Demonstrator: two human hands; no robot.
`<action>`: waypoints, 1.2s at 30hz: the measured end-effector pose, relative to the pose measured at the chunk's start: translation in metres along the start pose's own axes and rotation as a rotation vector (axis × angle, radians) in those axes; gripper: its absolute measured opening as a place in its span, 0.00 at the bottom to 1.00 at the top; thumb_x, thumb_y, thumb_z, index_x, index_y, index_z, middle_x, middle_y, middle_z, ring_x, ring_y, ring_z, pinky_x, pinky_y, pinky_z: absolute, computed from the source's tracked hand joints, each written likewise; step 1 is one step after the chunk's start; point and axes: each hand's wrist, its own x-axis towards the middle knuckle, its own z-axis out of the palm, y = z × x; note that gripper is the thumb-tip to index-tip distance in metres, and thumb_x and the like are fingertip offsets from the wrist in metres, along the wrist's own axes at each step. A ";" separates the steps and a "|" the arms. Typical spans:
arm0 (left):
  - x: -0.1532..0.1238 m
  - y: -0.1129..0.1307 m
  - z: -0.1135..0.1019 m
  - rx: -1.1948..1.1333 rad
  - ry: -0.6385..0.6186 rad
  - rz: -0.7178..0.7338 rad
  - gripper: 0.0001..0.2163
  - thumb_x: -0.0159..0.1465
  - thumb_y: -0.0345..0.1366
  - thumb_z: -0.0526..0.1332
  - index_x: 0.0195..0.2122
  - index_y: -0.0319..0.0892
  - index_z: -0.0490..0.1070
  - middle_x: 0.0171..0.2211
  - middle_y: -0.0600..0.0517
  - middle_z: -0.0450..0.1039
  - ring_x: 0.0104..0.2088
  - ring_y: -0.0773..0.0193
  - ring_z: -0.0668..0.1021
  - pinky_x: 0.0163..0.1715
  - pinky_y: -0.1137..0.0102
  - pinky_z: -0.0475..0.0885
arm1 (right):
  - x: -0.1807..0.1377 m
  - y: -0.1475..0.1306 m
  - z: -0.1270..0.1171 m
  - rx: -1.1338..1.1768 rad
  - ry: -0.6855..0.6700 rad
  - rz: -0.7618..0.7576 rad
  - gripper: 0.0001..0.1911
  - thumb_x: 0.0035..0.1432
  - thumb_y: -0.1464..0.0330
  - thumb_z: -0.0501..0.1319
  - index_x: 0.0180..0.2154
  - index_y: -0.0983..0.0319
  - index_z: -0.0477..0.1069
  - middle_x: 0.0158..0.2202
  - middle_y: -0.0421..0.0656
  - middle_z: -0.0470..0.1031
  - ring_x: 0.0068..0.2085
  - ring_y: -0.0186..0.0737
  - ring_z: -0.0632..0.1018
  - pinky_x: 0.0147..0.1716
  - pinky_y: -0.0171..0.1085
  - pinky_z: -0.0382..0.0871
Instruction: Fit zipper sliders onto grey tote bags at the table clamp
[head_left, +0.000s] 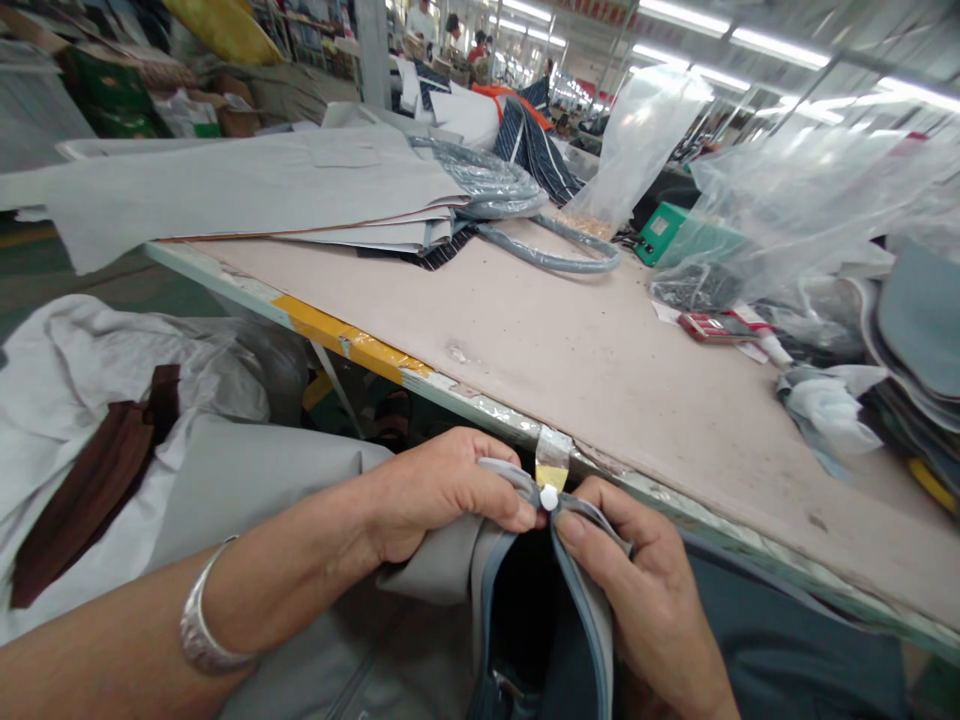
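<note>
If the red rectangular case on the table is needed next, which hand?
Probably the right hand: nearer the red rectangular case, same side. Caveat: it and the left hand both pinch blue-edged grey fabric.

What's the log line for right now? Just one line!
left hand: pinching grey fabric | right hand: pinching facing edge | white piece: between both hands | table: just beyond

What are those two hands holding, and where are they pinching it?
Grey fabric: the left hand pinches one edge of its opening, the right hand the other, either side of a small white piece.
</note>
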 end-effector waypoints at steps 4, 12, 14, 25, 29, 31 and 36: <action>0.000 0.000 0.000 -0.006 -0.011 0.008 0.05 0.44 0.26 0.67 0.23 0.36 0.75 0.19 0.56 0.69 0.21 0.74 0.64 0.23 0.75 0.57 | 0.001 -0.002 0.000 0.003 0.003 -0.006 0.20 0.61 0.54 0.62 0.26 0.63 0.68 0.20 0.36 0.62 0.23 0.29 0.59 0.21 0.31 0.51; -0.001 0.002 0.003 0.004 0.015 -0.004 0.04 0.43 0.26 0.67 0.21 0.36 0.73 0.19 0.56 0.69 0.21 0.74 0.65 0.24 0.76 0.57 | 0.002 -0.002 0.000 -0.028 0.003 -0.025 0.20 0.62 0.54 0.62 0.26 0.63 0.69 0.20 0.36 0.62 0.23 0.30 0.59 0.22 0.31 0.52; -0.001 0.002 0.003 -0.002 0.016 -0.010 0.04 0.43 0.26 0.67 0.21 0.36 0.73 0.19 0.56 0.69 0.21 0.74 0.65 0.23 0.76 0.57 | 0.003 -0.002 0.001 -0.027 0.019 -0.022 0.20 0.61 0.54 0.62 0.26 0.63 0.68 0.21 0.36 0.62 0.23 0.30 0.59 0.22 0.31 0.53; 0.000 0.007 0.003 -0.038 -0.009 -0.014 0.04 0.46 0.25 0.67 0.23 0.36 0.74 0.20 0.56 0.71 0.21 0.74 0.68 0.23 0.78 0.61 | 0.003 -0.003 0.004 0.058 0.050 -0.009 0.18 0.61 0.55 0.63 0.28 0.62 0.66 0.22 0.36 0.63 0.24 0.29 0.60 0.22 0.30 0.54; -0.001 0.008 0.004 0.010 0.013 -0.034 0.06 0.46 0.29 0.69 0.24 0.36 0.73 0.22 0.55 0.71 0.22 0.73 0.68 0.24 0.78 0.62 | 0.003 -0.006 0.006 0.081 0.059 -0.008 0.19 0.60 0.55 0.64 0.27 0.63 0.68 0.21 0.37 0.64 0.23 0.29 0.61 0.21 0.30 0.54; -0.002 0.008 0.004 0.035 0.043 -0.039 0.07 0.46 0.30 0.70 0.25 0.36 0.73 0.22 0.55 0.71 0.22 0.73 0.68 0.24 0.78 0.62 | 0.003 -0.007 0.006 0.085 0.038 -0.010 0.19 0.61 0.55 0.63 0.27 0.63 0.68 0.21 0.37 0.65 0.23 0.29 0.61 0.21 0.30 0.54; -0.001 0.007 0.003 0.043 -0.006 -0.005 0.08 0.47 0.31 0.69 0.25 0.36 0.71 0.22 0.56 0.69 0.23 0.73 0.67 0.25 0.78 0.62 | 0.004 -0.003 0.004 0.109 0.041 -0.048 0.18 0.62 0.56 0.63 0.27 0.62 0.67 0.22 0.36 0.64 0.24 0.28 0.61 0.22 0.29 0.55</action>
